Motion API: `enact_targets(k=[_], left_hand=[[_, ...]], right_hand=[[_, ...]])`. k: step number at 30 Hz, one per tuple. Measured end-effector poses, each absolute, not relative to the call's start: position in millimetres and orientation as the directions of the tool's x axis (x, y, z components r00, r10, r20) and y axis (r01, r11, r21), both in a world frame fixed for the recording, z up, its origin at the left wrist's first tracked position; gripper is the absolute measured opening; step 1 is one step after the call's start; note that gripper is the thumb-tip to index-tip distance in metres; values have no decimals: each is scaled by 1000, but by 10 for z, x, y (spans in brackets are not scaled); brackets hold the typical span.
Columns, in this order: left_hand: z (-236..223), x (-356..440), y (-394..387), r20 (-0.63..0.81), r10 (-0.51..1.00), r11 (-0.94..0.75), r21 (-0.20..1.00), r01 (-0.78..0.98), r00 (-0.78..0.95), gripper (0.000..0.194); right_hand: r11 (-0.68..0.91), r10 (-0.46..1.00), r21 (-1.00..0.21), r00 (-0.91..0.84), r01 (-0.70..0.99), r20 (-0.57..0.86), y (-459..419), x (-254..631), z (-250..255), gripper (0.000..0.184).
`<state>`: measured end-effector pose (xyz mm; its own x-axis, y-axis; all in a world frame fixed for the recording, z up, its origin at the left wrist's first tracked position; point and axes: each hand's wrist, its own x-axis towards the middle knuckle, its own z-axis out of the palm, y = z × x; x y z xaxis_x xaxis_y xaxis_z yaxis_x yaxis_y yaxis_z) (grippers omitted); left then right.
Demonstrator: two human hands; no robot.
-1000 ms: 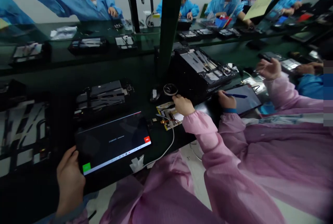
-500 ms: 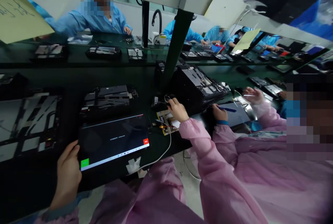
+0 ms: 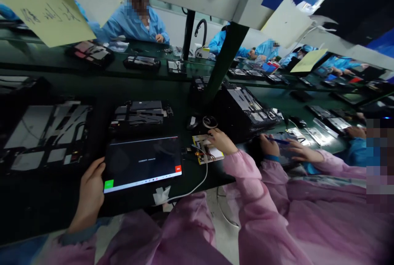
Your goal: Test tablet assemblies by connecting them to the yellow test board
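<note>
A lit tablet [image 3: 143,162] lies tilted in front of me, its dark screen carrying a green block at lower left and a red one at lower right. My left hand [image 3: 91,189] grips its left edge, thumb along the side. Beyond the tablet's right edge is a yellow-edged flat pack with wires [image 3: 212,156], joined to a white cable [image 3: 205,176]. My right hand [image 3: 224,141] is over this pack's upper edge, fingers curled together; whatever they pinch is hidden. Just behind the fingers sit a coiled ring of cable [image 3: 210,122] and a black computer mouse [image 3: 193,123].
Opened tablet bodies [image 3: 138,113] lie behind the tablet, and more [image 3: 49,137] at left. A tall stack of them [image 3: 246,104] stands beside a dark green post [image 3: 226,59]. At right, a co-worker's hands [image 3: 271,146] hold a blue pen. Paper notes hang overhead.
My right hand has drawn back from the coiled cable to the wired pack. The view has shifted left. The co-worker's far hand has come down toward their other hand.
</note>
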<state>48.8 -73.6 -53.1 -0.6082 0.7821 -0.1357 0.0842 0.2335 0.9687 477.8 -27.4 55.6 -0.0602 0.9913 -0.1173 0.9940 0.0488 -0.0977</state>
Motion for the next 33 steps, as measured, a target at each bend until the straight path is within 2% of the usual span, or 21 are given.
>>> enact_targets(k=[2,5,8,10,13,17,20,26,30,33], left_hand=[[-497,504,-741,-218,768,261,965,-16,-602,41],[-471,522,-748,-232,772,250,967,-54,-592,40],[-463,538,-752,-257,771,240,965,-108,-583,39],[-461,548,-748,-265,770,237,963,-126,-581,39],[-461,560,-738,-248,767,215,968,-126,-592,40],[-449,582,-734,-238,776,194,971,-137,-584,41],[-423,608,-739,-220,777,168,975,-142,-590,41],[-405,618,-738,-192,798,161,981,-105,-572,39],[-439,600,-740,-201,799,161,979,-122,-567,37],[-447,601,-745,-243,797,155,967,-201,-553,40]], right_hand=[[113,991,-242,-126,964,-41,-439,4764,579,25],[230,973,-487,-205,843,105,-687,4581,512,21],[274,962,-579,-212,768,173,-864,4280,334,21],[300,952,-553,-210,778,221,-909,4099,211,22],[349,926,-438,-233,829,297,-870,3941,115,18],[375,919,-334,-300,865,255,-742,3904,121,17],[404,914,-367,-351,838,204,-671,3909,104,19],[414,910,-460,-360,786,206,-578,3945,39,14],[461,887,-458,-415,760,204,-519,3992,59,13],[484,874,-448,-446,752,195,-495,4013,86,11]])
